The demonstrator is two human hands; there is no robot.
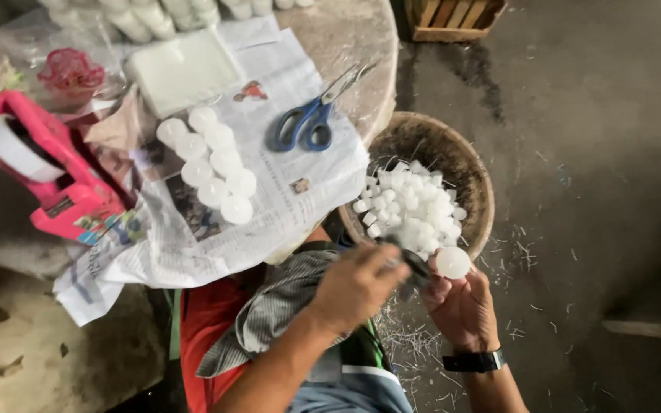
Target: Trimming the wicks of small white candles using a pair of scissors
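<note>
My right hand [462, 306] holds a small white round candle [453, 262] up between its fingertips, just below a woven basket [474, 183] full of several white candles [413, 206]. My left hand [355, 284] is closed on a dark tool [415, 264] whose tip touches the held candle. On a newspaper sheet [300, 191] on the round table lie two rows of several white candles [212, 164] and blue-handled scissors [311, 122].
A pink tape dispenser [47, 172] sits at the table's left, a white flat block [183, 70] and plastic bags behind it. A striped cloth [277, 302] lies on my lap. White shavings litter the grey floor. A wooden crate [453, 19] stands at the top.
</note>
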